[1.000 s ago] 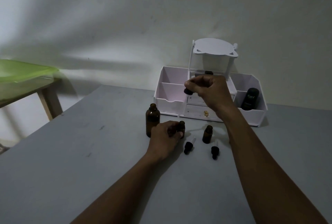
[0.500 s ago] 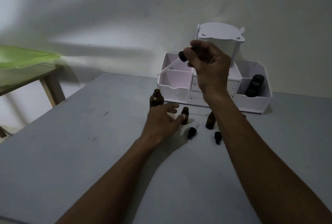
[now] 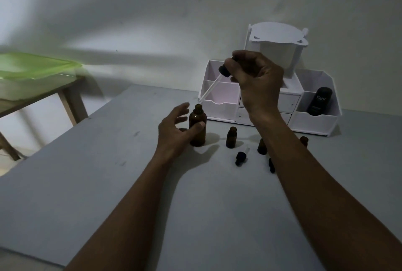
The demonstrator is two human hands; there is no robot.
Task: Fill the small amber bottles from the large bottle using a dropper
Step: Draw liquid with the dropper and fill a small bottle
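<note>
Your right hand [image 3: 254, 79], just above the centre of the frame, pinches the black bulb of a dropper [image 3: 224, 70] between thumb and curled fingers. Its glass tube slants down and to the left, and the tip hangs just above and beside the open neck of the large bottle [image 3: 196, 118]. That bottle stands upright and uncapped on the grey table [image 3: 87, 183] at mid-frame. Your left hand [image 3: 174, 133] reaches round it from the left. The thumb seems to rest on the front of the glass, though the dim light makes contact hard to judge, and the fingers are spread loose behind it, not closed.

Right of the large bottle stands one small bottle [image 3: 231, 137] in plain view. A second small bottle [image 3: 262, 146] is half hidden by your right forearm, and a third small bottle [image 3: 304, 140] shows past the forearm. A loose dropper cap [image 3: 241, 157] lies on the table below them, and another cap [image 3: 271, 165] lies at the forearm's edge.

A white organiser [image 3: 315, 123] sits against the wall at right of centre, with a black bottle [image 3: 319, 102] in its right compartment. At the left edge a green tray [image 3: 32, 68] rests on a wooden table [image 3: 69, 101]
</note>
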